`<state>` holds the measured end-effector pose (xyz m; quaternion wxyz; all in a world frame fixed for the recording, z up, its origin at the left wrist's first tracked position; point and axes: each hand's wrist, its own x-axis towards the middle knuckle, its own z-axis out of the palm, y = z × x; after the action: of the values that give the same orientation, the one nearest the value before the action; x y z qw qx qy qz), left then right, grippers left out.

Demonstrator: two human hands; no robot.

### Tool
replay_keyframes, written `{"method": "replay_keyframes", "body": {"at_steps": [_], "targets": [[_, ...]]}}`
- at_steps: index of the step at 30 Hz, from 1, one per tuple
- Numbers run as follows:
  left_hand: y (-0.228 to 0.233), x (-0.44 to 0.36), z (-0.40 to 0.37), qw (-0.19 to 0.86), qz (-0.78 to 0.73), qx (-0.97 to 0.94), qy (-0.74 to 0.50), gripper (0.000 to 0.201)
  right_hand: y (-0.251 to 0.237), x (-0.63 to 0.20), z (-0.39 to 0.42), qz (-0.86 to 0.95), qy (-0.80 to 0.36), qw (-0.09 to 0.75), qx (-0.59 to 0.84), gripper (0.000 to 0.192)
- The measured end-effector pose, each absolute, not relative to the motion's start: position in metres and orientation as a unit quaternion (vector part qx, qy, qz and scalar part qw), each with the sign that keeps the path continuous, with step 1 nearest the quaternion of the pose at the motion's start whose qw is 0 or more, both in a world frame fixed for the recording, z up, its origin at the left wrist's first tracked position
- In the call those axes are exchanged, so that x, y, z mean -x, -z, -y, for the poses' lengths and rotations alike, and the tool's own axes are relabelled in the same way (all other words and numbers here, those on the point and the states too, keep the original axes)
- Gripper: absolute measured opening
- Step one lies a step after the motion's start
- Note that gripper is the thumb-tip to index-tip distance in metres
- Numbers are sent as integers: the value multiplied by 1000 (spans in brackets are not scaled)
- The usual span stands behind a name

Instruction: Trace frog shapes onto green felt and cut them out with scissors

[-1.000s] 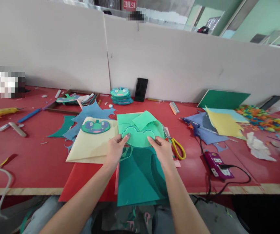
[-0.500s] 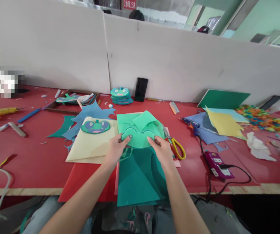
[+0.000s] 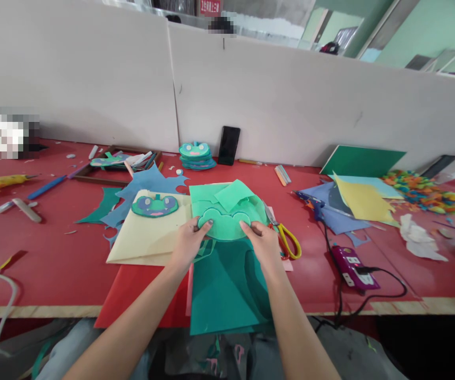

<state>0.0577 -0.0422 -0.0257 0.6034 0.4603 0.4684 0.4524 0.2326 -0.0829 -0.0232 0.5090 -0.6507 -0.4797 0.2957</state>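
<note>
Under both hands, green cutout (image 3: 224,226) lower edge hidden.

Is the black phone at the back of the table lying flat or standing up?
Standing up. The black phone rests on its lower edge on the red table and leans back against the white partition.

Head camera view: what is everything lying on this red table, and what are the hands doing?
frog cutout: one, light green, centre, held at both edges
finished frog: one, green and blue, on cream sheet
frog stack: one pile, teal, by the wall
phone: one, black, leaning on wall
scissors: one, yellow handles, beside right hand
glue gun: one, blue, right
power strip: one, purple, right front
left hand: pinching cutout
right hand: pinching cutout
</note>
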Motion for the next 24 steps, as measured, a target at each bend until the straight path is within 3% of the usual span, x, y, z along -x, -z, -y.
{"method": "replay_keyframes", "body": {"at_steps": [11,13,18,24], "targets": [[24,-62,43,654,-450,-430,-430,34,22,-234,82,443,-301,542,647,43],[25,-62,43,658,-450,-424,-430,35,23,-234,79,392,-338,568,640,39],[27,-60,40,646,-454,-414,-452,36,25,-238,72,258,-493,595,580,55],[28,-59,37,641,-455,-411,-462,40,20,-230,78,348,-470,562,585,33]]}}
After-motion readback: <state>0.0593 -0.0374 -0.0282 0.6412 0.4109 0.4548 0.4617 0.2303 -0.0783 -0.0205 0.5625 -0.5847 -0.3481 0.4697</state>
